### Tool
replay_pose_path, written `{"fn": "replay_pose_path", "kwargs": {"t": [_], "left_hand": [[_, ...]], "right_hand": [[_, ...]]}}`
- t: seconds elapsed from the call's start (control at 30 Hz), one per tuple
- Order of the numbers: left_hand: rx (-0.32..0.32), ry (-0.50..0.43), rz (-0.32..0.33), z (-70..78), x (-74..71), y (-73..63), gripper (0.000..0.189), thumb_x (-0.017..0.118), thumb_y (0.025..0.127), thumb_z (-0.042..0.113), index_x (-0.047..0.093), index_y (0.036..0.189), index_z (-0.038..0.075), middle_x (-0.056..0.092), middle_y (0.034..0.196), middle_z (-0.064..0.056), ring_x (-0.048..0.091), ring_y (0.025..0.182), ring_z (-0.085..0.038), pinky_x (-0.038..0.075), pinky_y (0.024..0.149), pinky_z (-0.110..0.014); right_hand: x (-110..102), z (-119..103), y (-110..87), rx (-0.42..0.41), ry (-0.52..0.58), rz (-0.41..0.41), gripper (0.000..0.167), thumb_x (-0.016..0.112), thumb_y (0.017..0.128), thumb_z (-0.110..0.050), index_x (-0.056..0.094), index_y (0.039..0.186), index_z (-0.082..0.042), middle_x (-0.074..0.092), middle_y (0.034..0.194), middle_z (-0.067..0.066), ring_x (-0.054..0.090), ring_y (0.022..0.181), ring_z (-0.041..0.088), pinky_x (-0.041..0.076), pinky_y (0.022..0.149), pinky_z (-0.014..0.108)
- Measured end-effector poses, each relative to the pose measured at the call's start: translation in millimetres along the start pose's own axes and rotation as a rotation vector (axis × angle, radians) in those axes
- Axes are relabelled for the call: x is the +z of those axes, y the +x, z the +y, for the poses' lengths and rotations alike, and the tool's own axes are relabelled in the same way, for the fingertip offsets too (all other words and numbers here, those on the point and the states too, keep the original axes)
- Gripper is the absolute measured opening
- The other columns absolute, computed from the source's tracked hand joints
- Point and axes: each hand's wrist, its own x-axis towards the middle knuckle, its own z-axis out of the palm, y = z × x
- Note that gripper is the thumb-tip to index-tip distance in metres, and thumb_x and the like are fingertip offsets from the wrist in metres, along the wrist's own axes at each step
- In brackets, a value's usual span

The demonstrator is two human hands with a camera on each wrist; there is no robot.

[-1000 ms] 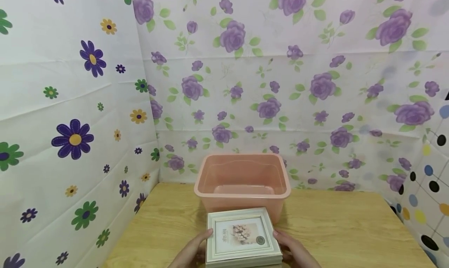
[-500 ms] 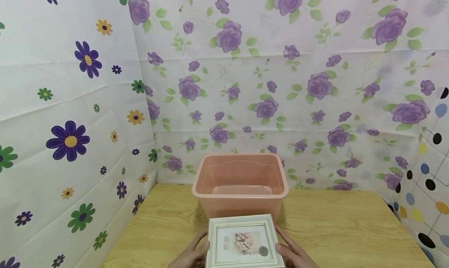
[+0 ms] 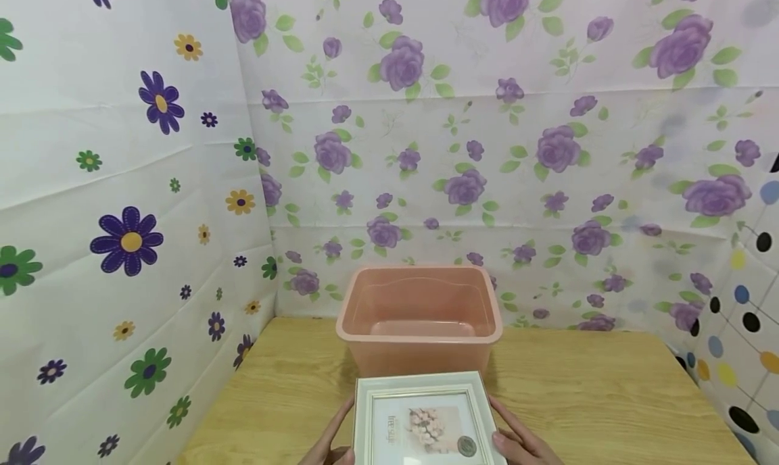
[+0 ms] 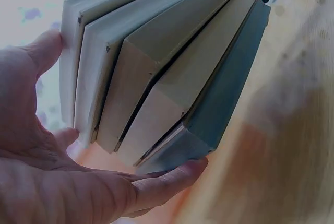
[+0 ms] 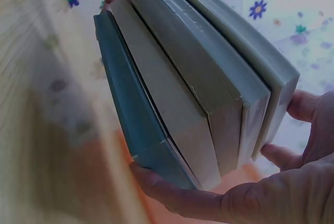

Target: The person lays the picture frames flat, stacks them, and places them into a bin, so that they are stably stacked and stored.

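Note:
Between my two hands is a stack of several picture frames, held in front of the pink bin. The top one is white with a flower print behind its front. Seen from the side, the edges are white, grey-beige and, at the bottom, a teal frame. My left hand grips the left end, thumb near the top frame and a finger under the teal one. At the other end, my right hand holds the stack the same way, a finger beneath the teal frame. The frames fan slightly apart.
A pink plastic bin stands on the wooden table, just beyond the stack; no item shows inside it. Flower-patterned cloth hangs behind and at the left, and dotted cloth at the right.
The stack and both hands have come back from the bin, lower in the head view, and the top frame looks larger. Both hands keep their hold. The bin stays put.

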Motion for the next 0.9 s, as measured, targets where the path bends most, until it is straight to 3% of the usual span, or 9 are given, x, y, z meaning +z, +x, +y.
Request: {"fn": "replay_pose_path", "kwargs": {"t": [0.13, 0.23, 0.3, 0.37, 0.5, 0.53, 0.67, 0.8, 0.9], "left_hand": [[0.074, 0.086, -0.03, 19.5, 4.1, -7.1, 0.065, 0.047, 0.117, 0.037, 0.016, 0.151, 0.083, 0.069, 0.123, -0.035, 0.074, 0.109, -0.007, 0.059, 0.09, -0.026], [0.024, 0.067, 0.002, 38.6, 7.7, -12.4, 0.061, 0.049, 0.115, 0.044, 0.017, 0.151, 0.082, 0.06, 0.142, -0.044, 0.072, 0.12, -0.012, 0.06, 0.096, -0.031], [-0.033, 0.059, 0.039, 54.1, 10.9, -14.5, 0.066, 0.052, 0.113, 0.049, 0.011, 0.157, 0.077, 0.062, 0.142, -0.039, 0.073, 0.116, -0.014, 0.061, 0.094, -0.032], [-0.075, 0.056, 0.08, 72.1, 15.6, -16.5, 0.078, 0.055, 0.111, 0.053, 0.002, 0.167, 0.065, 0.064, 0.145, -0.031, 0.073, 0.116, -0.018, 0.063, 0.094, -0.035], [-0.075, 0.092, 0.104, 110.8, 25.2, -11.7, 0.096, 0.053, 0.114, 0.049, -0.02, 0.173, 0.029, 0.052, 0.153, -0.043, 0.071, 0.127, -0.034, 0.063, 0.103, -0.047], [-0.071, 0.113, 0.114, 119.5, 27.2, -9.7, 0.095, 0.052, 0.114, 0.049, -0.02, 0.174, 0.029, 0.044, 0.158, -0.046, 0.066, 0.134, -0.038, 0.062, 0.105, -0.05], [-0.063, 0.174, 0.139, 146.4, 32.9, -0.5, 0.089, 0.05, 0.116, 0.047, -0.017, 0.174, 0.036, 0.021, 0.168, -0.051, 0.056, 0.145, -0.046, 0.058, 0.11, -0.058], [-0.066, 0.207, 0.177, 163.4, 32.0, 6.0, 0.086, 0.052, 0.114, 0.049, -0.01, 0.174, 0.045, 0.02, 0.17, -0.047, 0.055, 0.147, -0.041, 0.057, 0.114, -0.054], [-0.034, 0.21, 0.178, 174.4, 25.7, 14.3, 0.089, 0.054, 0.113, 0.049, -0.011, 0.174, 0.043, 0.024, 0.168, -0.048, 0.06, 0.14, -0.035, 0.058, 0.111, -0.05]], "right_hand": [[14.4, -22.2, -5.6, 0.025, 0.011, -0.002, 0.049, 0.04, 0.12, -0.03, 0.049, 0.142, -0.072, 0.065, 0.151, -0.003, 0.073, 0.128, 0.025, 0.063, 0.103, 0.044], [24.0, -39.4, -8.1, 0.064, -0.016, 0.031, 0.047, 0.04, 0.12, -0.032, 0.049, 0.14, -0.073, 0.064, 0.155, -0.002, 0.074, 0.127, 0.028, 0.064, 0.101, 0.049], [28.3, -51.3, -8.9, 0.072, -0.043, 0.026, 0.048, 0.037, 0.12, -0.032, 0.047, 0.142, -0.073, 0.065, 0.153, -0.002, 0.075, 0.126, 0.029, 0.064, 0.1, 0.051], [33.5, -64.9, -9.3, 0.09, -0.056, 0.032, 0.051, 0.033, 0.121, -0.033, 0.03, 0.157, -0.07, 0.067, 0.15, -0.004, 0.075, 0.125, 0.028, 0.065, 0.098, 0.051], [41.5, -95.1, -7.6, 0.126, -0.086, 0.054, 0.066, 0.029, 0.121, -0.038, -0.013, 0.173, -0.041, 0.064, 0.148, -0.005, 0.074, 0.126, 0.029, 0.064, 0.099, 0.054], [43.6, -102.3, -6.9, 0.135, -0.101, 0.068, 0.071, 0.029, 0.121, -0.04, -0.021, 0.172, -0.033, 0.062, 0.15, -0.003, 0.074, 0.126, 0.029, 0.064, 0.098, 0.054], [48.5, -125.3, -2.4, 0.109, -0.179, 0.111, 0.072, 0.03, 0.121, -0.039, -0.02, 0.173, -0.033, 0.056, 0.156, 0.002, 0.075, 0.123, 0.028, 0.066, 0.095, 0.051], [52.8, -143.4, 4.0, 0.064, -0.234, 0.129, 0.07, 0.03, 0.121, -0.039, -0.015, 0.174, -0.036, 0.035, 0.171, 0.027, 0.076, 0.12, 0.027, 0.066, 0.093, 0.05], [55.3, -159.2, 12.0, 0.05, -0.283, 0.14, 0.07, 0.031, 0.121, -0.041, -0.014, 0.175, -0.036, 0.011, 0.177, 0.033, 0.074, 0.118, 0.027, 0.066, 0.092, 0.049]]}}
